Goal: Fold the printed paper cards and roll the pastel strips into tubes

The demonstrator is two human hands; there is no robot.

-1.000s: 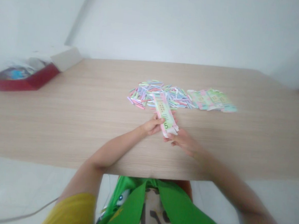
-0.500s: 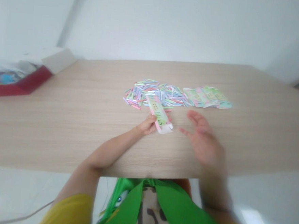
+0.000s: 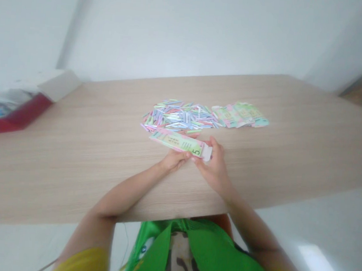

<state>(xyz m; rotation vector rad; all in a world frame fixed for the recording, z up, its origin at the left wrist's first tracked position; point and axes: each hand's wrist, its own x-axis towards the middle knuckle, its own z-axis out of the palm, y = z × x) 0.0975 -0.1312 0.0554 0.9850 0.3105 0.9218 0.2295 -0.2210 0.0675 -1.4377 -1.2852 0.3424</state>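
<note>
A slim pink and green cardboard box (image 3: 180, 143), marked with a 5, lies slantwise in front of me with a white flap showing at its right end. My left hand (image 3: 177, 159) grips it from below, thumb on the near edge. Around the flap end, the fingers and thumb of my right hand (image 3: 214, 164) close on the same box. Just beyond it spreads a pile of thin pastel sticks (image 3: 179, 115). Right of the pile lie several similar flat boxes (image 3: 241, 115), overlapping one another.
A red box (image 3: 21, 114) with a whitish flap and plastic-wrapped contents sits at the table's left end. The wooden table (image 3: 74, 153) meets a pale wall behind. Its near edge runs just in front of my green apron (image 3: 222, 254).
My right hand has come in from the right and taken hold of the box's flap end. The box has turned from steeply slanted to nearly crosswise. The view has tilted slightly.
</note>
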